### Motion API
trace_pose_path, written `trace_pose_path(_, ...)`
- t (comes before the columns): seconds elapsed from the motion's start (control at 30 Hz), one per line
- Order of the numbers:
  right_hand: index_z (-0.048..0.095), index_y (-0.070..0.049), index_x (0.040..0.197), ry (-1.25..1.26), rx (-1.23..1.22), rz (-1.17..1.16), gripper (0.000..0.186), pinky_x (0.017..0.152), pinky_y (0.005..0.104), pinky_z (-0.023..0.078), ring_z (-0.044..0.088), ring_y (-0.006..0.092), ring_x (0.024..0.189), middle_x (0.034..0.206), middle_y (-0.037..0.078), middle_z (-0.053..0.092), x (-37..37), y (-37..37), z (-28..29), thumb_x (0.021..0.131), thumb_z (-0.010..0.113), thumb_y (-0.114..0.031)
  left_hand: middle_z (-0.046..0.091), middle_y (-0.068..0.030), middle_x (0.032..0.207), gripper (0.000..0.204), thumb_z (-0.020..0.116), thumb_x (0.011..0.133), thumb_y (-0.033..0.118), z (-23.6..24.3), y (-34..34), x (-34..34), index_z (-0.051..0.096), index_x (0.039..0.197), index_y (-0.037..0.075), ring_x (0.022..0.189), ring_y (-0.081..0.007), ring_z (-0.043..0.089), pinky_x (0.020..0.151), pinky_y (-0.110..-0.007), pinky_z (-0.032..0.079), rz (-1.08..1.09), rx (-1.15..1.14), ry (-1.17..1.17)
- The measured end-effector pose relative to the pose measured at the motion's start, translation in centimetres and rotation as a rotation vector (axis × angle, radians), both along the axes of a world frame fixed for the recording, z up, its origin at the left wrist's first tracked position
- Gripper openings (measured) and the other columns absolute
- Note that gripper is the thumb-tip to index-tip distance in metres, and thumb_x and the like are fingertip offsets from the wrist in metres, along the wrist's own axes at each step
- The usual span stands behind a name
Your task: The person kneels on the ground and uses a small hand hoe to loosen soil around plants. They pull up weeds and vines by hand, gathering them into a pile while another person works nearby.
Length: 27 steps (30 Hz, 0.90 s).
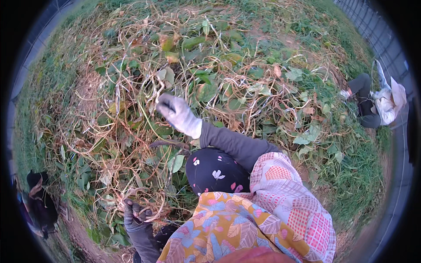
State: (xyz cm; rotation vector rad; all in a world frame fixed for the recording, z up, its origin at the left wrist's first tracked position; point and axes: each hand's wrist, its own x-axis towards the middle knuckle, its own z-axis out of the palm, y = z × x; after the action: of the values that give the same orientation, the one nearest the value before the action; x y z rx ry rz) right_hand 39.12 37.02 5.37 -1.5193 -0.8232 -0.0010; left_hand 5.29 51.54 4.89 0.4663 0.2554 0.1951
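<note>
My left hand point(138, 218), in a dark grey glove, is closed round a bunch of dry tan vines point(147, 199) low on the left. My right hand point(177, 115) wears a white glove with grey fingers and reaches out over the plants ahead of me. Its fingers are curled together at the lower end of a pale, twisted stem or pod point(160, 87); I cannot tell which. Around both hands lie tangled vines with green and yellowing leaves point(176, 163). My knee point(217, 171), in dark flowered cloth, is bent beside the right forearm.
A person point(381, 101) in dark sleeves and a pale garment crouches at the far right. Another person point(40, 204) in dark clothes is at the left edge. Green grass point(351, 162) borders the vines on the right, and bare soil point(90, 90) shows at the left.
</note>
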Motion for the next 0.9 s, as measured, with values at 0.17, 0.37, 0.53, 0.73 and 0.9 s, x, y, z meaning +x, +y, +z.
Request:
trace_pose_path(0.17,0.051,-0.006,0.079,-0.509,0.052,0.307,0.011,0.050,0.0351,0.048,0.056,0.0238,0.052,0.057,0.008,0.053,-6.5,-2.3,8.2,0.079,0.051,-0.017,0.052,-0.0021,0.067,0.021,0.039,0.091,0.028,-3.2,-1.8,1.6,0.042,0.103,0.011,0.053,-0.0178,0.054,0.068,-0.044,0.046,-0.196,-0.013,-0.086)
trace_pose_path(0.37,0.055,-0.006,0.081,-0.368,-0.388,0.518,0.020,0.057,0.0411,0.045,0.057,0.0322,0.065,0.066,0.013,0.056,-14.1,-2.0,10.1,0.073,0.055,-0.025,0.056,-0.0045,0.073,0.021,0.043,0.090,0.029,-2.5,-4.4,2.4,0.046,0.099,0.010,0.062,-0.0187,0.057,0.073,-0.045,0.046,-0.179,-0.001,-0.036)
trace_pose_path(0.53,0.061,-0.006,0.086,-0.497,-0.644,0.665,0.028,0.067,0.0417,0.046,0.059,0.0314,0.078,0.080,0.014,0.061,-16.3,-1.6,7.8,0.070,0.056,-0.027,0.056,-0.0034,0.072,0.020,0.044,0.089,0.029,-1.5,-5.2,1.8,0.047,0.096,0.010,0.063,-0.0177,0.056,0.072,-0.043,0.046,-0.089,0.039,-0.007)
trace_pose_path(0.73,0.063,-0.007,0.081,-0.486,-0.666,0.646,0.026,0.063,0.0413,0.046,0.060,0.0323,0.073,0.076,0.012,0.062,-17.5,0.3,7.1,0.073,0.051,-0.030,0.056,-0.0021,0.070,0.020,0.046,0.088,0.030,-0.4,-4.6,0.7,0.049,0.093,0.011,0.066,-0.0165,0.056,0.072,-0.042,0.046,0.100,0.080,0.007)
trace_pose_path(0.9,0.062,-0.006,0.085,-0.468,-0.877,0.825,0.029,0.067,0.0404,0.046,0.060,0.0313,0.077,0.078,0.017,0.061,-16.3,1.0,9.1,0.074,0.050,-0.031,0.056,-0.0010,0.069,0.019,0.047,0.088,0.030,1.0,-2.9,0.9,0.050,0.091,0.011,0.067,-0.0155,0.055,0.071,-0.040,0.046,0.384,0.087,0.015)
